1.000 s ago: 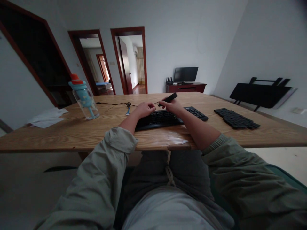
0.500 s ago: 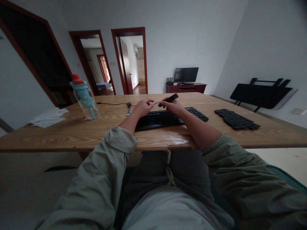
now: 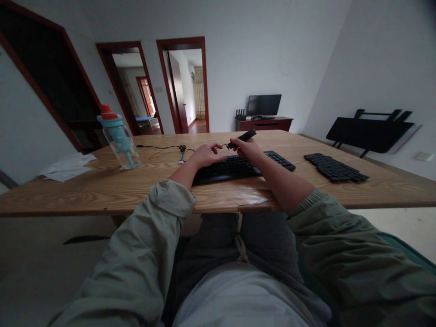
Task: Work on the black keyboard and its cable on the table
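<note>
A black keyboard (image 3: pixel 235 167) lies on the wooden table (image 3: pixel 102 186) in front of me. My right hand (image 3: pixel 248 147) hovers above its far edge, gripping a small black stick-shaped tool (image 3: pixel 242 137) that points up and to the right. My left hand (image 3: pixel 205 155) rests at the keyboard's left end with the fingers spread, their tips close to the tool's lower end. A thin black cable (image 3: pixel 160 147) runs from the keyboard area toward the left.
A blue water bottle (image 3: pixel 119 138) with an orange cap stands at the left, with white paper (image 3: pixel 66 167) beyond it. A second black keyboard part (image 3: pixel 335 168) lies at the right. A clear plastic sheet (image 3: pixel 250 197) sits at the near edge.
My right hand has lifted the black tool slightly higher and to the right. My left hand's fingers, curled a second ago, have opened out over the keys.
</note>
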Action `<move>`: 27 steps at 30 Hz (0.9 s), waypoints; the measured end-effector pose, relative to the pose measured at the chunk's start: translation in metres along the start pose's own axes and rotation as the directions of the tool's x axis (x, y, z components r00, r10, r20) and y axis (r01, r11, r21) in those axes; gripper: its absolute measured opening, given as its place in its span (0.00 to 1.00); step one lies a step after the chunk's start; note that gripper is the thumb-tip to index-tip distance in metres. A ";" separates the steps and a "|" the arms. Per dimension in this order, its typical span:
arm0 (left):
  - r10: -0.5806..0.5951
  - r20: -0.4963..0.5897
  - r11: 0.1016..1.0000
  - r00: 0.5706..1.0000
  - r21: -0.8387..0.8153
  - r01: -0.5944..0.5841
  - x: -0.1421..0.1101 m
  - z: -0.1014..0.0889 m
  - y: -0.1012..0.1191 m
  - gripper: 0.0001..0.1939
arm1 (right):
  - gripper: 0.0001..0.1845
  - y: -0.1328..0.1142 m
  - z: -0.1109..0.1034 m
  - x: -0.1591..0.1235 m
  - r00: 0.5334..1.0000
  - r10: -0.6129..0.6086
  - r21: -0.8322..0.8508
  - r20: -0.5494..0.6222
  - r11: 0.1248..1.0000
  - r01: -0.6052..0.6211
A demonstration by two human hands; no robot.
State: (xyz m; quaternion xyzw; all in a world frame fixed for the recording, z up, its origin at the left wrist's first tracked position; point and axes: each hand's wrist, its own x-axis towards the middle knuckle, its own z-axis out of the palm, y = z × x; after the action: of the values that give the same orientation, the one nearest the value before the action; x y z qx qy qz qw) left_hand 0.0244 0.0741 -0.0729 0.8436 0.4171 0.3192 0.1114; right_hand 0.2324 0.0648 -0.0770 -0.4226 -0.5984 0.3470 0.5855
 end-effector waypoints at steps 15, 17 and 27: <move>0.005 -0.012 0.998 1.000 0.058 -0.004 0.003 0.000 -0.002 0.19 | 0.08 0.003 -0.004 0.003 0.995 0.010 -0.151 0.102 0.989 0.005; -0.015 -0.010 0.998 1.000 0.061 0.016 0.003 0.000 -0.001 0.18 | 0.08 0.000 -0.003 0.001 0.994 0.001 -0.163 0.113 0.986 0.017; -0.006 0.053 0.999 0.999 0.052 0.003 0.004 0.001 -0.005 0.13 | 0.07 -0.002 -0.006 0.000 0.986 0.050 -0.162 0.160 0.987 -0.024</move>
State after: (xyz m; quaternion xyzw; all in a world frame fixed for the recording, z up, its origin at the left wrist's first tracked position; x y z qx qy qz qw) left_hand 0.0237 0.0807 -0.0739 0.8535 0.4240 0.2856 0.1011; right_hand 0.2380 0.0638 -0.0749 -0.4491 -0.6624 0.3426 0.4922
